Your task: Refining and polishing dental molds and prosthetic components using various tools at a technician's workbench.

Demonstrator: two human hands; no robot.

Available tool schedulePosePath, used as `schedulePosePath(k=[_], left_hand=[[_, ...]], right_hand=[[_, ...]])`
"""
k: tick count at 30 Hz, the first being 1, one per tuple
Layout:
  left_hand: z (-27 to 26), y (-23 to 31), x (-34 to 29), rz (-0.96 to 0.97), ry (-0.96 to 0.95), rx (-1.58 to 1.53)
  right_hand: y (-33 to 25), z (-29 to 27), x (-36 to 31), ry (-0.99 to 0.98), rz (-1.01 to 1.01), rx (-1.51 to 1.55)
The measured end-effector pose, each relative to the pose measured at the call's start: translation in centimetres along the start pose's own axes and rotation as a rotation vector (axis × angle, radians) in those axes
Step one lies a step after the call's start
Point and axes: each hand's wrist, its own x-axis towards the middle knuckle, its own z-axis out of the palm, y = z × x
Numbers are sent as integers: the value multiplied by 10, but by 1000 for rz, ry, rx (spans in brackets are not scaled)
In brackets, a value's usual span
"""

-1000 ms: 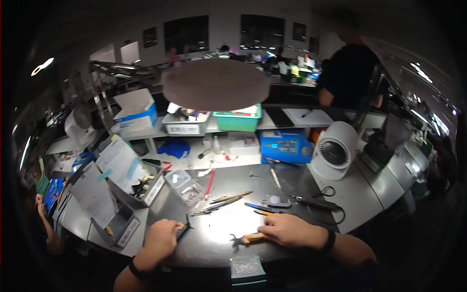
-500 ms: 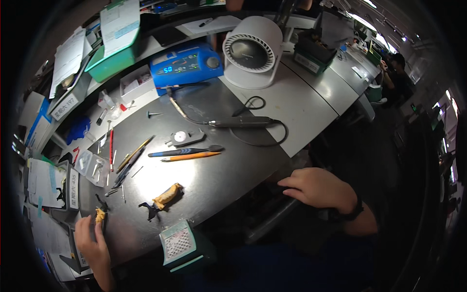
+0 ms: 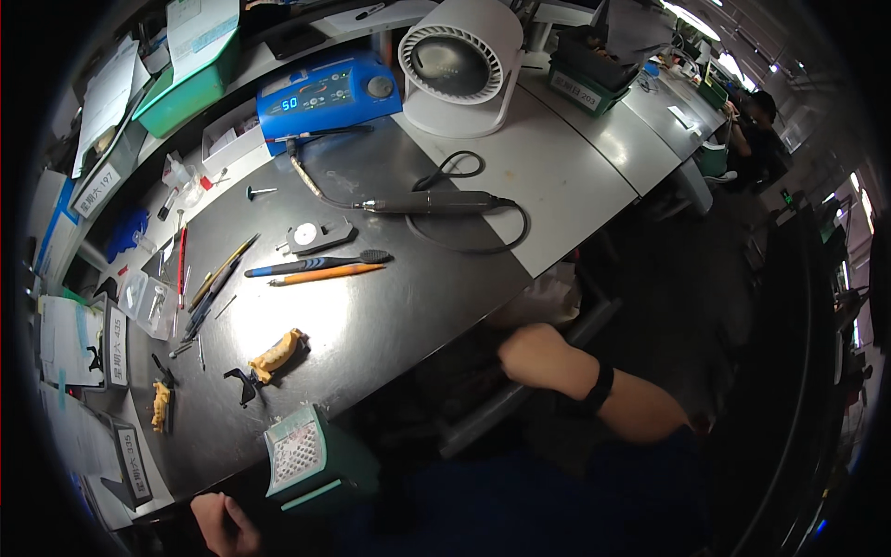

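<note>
My right hand (image 3: 538,357) reaches down at an open drawer (image 3: 506,395) under the table's front edge. The fingers point into shadow and cannot be made out. A pale plastic bag (image 3: 549,295) lies in the drawer beyond it. My left hand (image 3: 223,524) is low, off the table's near edge, its fingers loosely curled with nothing visible in them. On the table above it lies a small yellow cast piece (image 3: 161,407) with a black part. Another yellow cast piece (image 3: 277,356) with a black bracket (image 3: 243,384) lies farther right.
A green box with a perforated white top (image 3: 299,452) stands at the near edge. A corded handpiece (image 3: 432,201) rests before a blue control unit (image 3: 329,97) and white fan (image 3: 461,70). A toothbrush (image 3: 316,265), an orange tool (image 3: 325,275) and several slim tools lie mid-table.
My left hand has left the small yellow cast piece and dropped below the table edge, its fingers curling. My right hand has moved left and down to the drawer, where a bag now shows.
</note>
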Motion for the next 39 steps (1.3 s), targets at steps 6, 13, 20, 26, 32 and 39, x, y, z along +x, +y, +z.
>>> schedulePosePath(k=[6, 13, 20, 26, 32, 39], left_hand=[[21, -48, -88, -209, -272, 7], [45, -36, -75, -292, -238, 29], [32, -27, -47, -257, -429, 25], [24, -2, -54, -213, -367, 148], [-4, 31, -53, -277, -359, 27], [-22, 23, -103, -231, -488, -42]], right_hand=[[6, -1, -23, 140, 38, 182], [-7, 23, -40, 585, 26, 335], [-14, 32, -46, 649, 18, 299], [-19, 48, -41, 787, 29, 251], [-15, 49, -40, 816, 5, 201], [-17, 52, -49, 839, 30, 175]])
